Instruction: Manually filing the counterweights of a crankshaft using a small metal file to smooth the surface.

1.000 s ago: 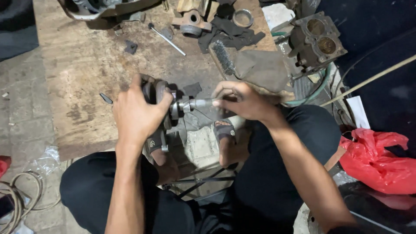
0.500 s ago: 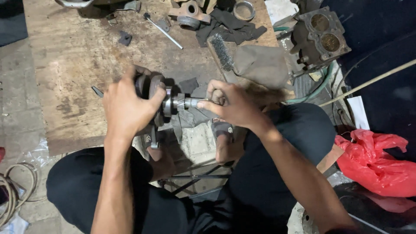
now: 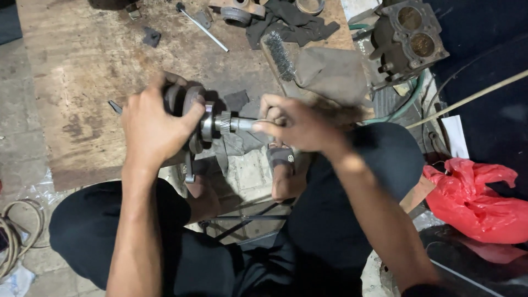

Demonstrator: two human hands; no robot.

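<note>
While the left hand [image 3: 151, 129] clasps the grey steel crankshaft [image 3: 206, 121] at the near edge of the worn wooden desk [image 3: 82, 82], the right hand [image 3: 294, 124] pinches its shaft end.

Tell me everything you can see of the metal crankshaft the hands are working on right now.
The crankshaft is grey, greasy-looking metal: thick round discs at one end, then a shiny collar, a small toothed gear and a slim shaft. It lies roughly level at the near edge of the wooden board. The left hand wraps over the discs; the right hand closes around the shaft's tip, hiding its end. A thin rod hangs down below the discs.
</note>
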